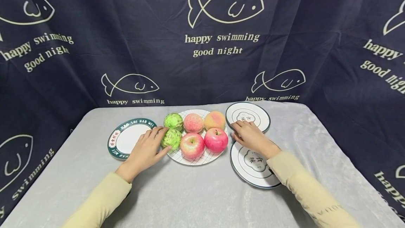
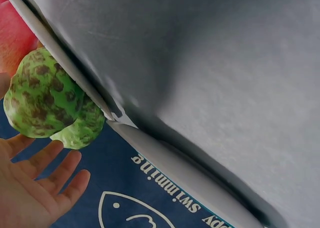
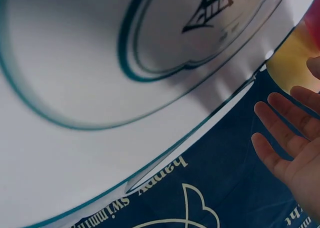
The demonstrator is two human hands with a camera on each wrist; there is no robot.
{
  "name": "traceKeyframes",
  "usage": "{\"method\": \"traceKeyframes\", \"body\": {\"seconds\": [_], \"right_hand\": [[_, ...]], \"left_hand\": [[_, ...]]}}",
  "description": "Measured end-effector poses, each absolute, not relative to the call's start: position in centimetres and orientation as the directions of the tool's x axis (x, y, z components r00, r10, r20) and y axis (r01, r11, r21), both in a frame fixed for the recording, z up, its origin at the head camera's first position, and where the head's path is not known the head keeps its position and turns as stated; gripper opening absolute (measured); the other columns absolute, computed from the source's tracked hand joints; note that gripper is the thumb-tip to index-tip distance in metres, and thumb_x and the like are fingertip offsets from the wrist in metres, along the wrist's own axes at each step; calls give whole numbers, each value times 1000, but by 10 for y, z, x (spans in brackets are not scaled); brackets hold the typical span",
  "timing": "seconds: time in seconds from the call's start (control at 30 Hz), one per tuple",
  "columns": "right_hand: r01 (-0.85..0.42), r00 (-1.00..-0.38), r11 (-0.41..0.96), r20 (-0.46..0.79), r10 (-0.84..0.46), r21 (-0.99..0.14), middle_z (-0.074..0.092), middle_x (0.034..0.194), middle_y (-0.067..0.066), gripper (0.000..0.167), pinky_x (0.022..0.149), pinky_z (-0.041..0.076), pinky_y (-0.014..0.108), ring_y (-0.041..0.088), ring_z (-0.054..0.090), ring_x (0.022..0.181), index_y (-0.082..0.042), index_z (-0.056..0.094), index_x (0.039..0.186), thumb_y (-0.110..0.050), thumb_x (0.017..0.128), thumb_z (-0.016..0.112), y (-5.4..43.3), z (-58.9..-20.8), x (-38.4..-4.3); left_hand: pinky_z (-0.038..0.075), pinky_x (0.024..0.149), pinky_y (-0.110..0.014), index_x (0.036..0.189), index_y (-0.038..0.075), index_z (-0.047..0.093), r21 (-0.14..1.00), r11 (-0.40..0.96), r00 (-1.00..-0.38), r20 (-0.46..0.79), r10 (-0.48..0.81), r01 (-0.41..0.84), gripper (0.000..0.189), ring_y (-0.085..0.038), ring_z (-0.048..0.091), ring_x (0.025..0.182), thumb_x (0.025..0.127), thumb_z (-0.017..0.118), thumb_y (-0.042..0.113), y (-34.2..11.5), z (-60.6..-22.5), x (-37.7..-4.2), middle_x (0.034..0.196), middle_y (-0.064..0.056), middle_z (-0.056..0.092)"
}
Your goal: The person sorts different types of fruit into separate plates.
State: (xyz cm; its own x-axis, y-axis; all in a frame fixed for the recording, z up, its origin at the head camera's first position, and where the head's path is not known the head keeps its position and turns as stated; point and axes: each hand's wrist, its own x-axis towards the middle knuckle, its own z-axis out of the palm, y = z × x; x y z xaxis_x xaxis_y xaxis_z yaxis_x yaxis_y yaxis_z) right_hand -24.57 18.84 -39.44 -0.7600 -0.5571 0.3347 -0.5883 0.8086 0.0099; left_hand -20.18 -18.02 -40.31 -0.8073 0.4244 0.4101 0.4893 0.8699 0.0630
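A white plate with a thin grid pattern (image 1: 181,159) carries two green custard apples, two peaches and two apples. My left hand (image 1: 143,152) is at the plate's left side, fingers spread and thumb apart around the front custard apple (image 1: 171,140). Its fingertips come right up to that fruit's brown-spotted skin (image 2: 42,95) in the left wrist view. Behind it sits the other custard apple (image 1: 173,120). My right hand (image 1: 253,137) hovers over two dark-rimmed white plates, fingers loosely extended and holding nothing. Nearest its fingertips are the red apple (image 1: 216,140) and the yellow-orange peach (image 1: 215,120).
To the left lies a green-rimmed plate (image 1: 131,139) with lettering. At right, one white plate (image 1: 242,173) lies in front of another (image 1: 235,112). The pink peach (image 1: 193,123) and pale red apple (image 1: 192,145) fill the grid plate's middle. A dark fish-print curtain (image 1: 221,80) encloses the table.
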Motion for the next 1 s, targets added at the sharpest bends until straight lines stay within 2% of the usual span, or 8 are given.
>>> {"method": "traceKeyframes", "body": {"seconds": [0.4,0.63,1.0], "right_hand": [[-581,-781,813,253,-571,39,60,104,10,32,84,44,50,28,57,94,-6,57,114,-22,86,58,173,-403,-252],[-584,-779,810,241,-579,57,60,98,9,30,81,45,49,28,58,89,-8,58,107,-21,82,64,168,-407,-253],[-586,-786,808,199,-586,64,59,99,9,37,80,45,49,29,59,89,-8,58,110,-22,78,67,164,-411,-254]], "left_hand": [[43,84,-46,136,11,38,107,853,-809,396,435,511,67,-31,48,114,84,58,48,-174,-404,-206,128,-12,48],[42,89,-50,137,12,36,115,857,-821,375,431,502,69,-34,45,119,83,58,48,-171,-405,-208,129,-13,48],[44,84,-48,137,15,36,113,852,-815,377,439,511,66,-32,50,111,83,61,44,-168,-407,-210,125,-12,49]]}}
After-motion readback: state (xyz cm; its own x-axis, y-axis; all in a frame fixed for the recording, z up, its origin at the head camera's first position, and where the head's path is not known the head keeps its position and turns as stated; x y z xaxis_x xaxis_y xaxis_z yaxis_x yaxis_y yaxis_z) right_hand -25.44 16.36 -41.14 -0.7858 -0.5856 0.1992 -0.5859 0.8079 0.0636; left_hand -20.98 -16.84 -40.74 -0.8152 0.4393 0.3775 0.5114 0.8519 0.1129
